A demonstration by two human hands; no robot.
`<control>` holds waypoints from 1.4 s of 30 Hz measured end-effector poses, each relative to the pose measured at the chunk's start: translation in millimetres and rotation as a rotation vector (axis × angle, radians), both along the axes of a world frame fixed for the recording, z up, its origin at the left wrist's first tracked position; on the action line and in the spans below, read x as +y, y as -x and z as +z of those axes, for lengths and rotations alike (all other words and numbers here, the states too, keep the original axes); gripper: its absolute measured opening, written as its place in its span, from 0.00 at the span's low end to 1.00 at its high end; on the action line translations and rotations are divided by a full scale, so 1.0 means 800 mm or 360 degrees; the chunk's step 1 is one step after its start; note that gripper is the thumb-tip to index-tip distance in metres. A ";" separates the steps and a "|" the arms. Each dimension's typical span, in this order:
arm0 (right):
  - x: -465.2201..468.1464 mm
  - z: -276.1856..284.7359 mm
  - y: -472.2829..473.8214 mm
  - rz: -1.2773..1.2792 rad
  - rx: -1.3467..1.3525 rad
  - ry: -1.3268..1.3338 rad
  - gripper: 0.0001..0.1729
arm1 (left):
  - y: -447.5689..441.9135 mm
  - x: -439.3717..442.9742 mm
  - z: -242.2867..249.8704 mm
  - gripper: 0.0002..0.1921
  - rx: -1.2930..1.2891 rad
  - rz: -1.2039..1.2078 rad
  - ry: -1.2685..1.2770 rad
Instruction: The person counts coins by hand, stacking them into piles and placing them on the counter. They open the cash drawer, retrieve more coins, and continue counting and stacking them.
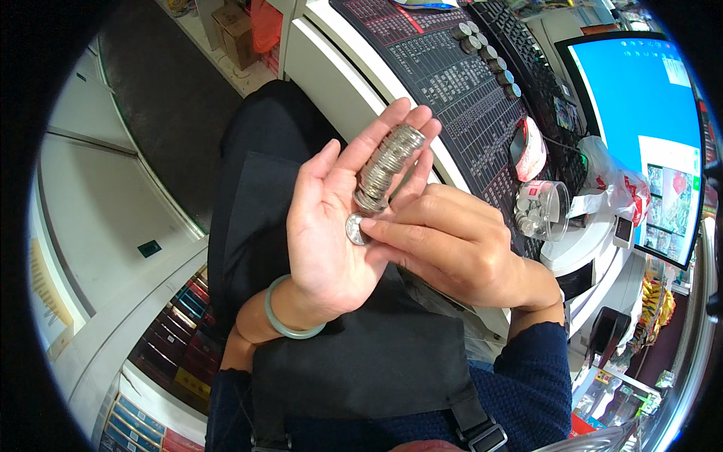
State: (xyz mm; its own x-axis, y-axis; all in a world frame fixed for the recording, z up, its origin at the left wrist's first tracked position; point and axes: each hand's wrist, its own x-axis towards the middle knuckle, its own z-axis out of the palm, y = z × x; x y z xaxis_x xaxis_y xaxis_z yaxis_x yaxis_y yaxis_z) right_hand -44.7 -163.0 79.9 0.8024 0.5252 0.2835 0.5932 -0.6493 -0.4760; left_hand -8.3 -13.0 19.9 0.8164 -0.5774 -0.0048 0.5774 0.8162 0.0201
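Observation:
My left hand (344, 226) lies palm up, wearing a pale green bangle (294, 316) at the wrist. A long roll of silver coins (387, 166) rests on its side along the fingers, which curl a little around it. My right hand (452, 237) reaches across from the right and pinches a single silver coin (356, 228) between thumb and fingertips, over the left palm, near the lower end of the roll. Several short stacks of coins (489, 53) stand on the printed desk mat (452, 107). A clear plastic jar (542, 210) on its side holds loose coins.
A black keyboard (525, 51) lies behind the coin stacks, with a lit monitor (638, 85) beyond. A red-and-white mouse (531, 151) sits near the jar. A crumpled plastic bag (613, 175) lies before the monitor. The white desk edge (361, 73) runs beside my hands.

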 end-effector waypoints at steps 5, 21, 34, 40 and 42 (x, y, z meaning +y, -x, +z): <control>-0.002 -0.006 -0.003 0.0059 -0.0181 0.0022 0.20 | 0.002 -0.001 0.002 0.36 0.0028 -0.0002 -0.0045; -0.003 -0.007 -0.002 -0.0184 -0.0432 0.0038 0.18 | 0.009 -0.005 0.006 0.34 0.0070 0.0007 -0.0001; -0.002 -0.003 -0.009 -0.0073 -0.0402 -0.0013 0.17 | 0.008 -0.011 0.005 0.33 -0.0103 0.0050 -0.0133; -0.023 0.040 -0.017 -0.0213 -0.0187 -0.0090 0.19 | 0.010 -0.008 0.010 0.31 0.0049 -0.0044 -0.0076; -0.036 0.046 -0.030 -0.0321 -0.0269 -0.0008 0.22 | 0.010 -0.002 0.008 0.31 -0.0001 -0.0105 -0.0177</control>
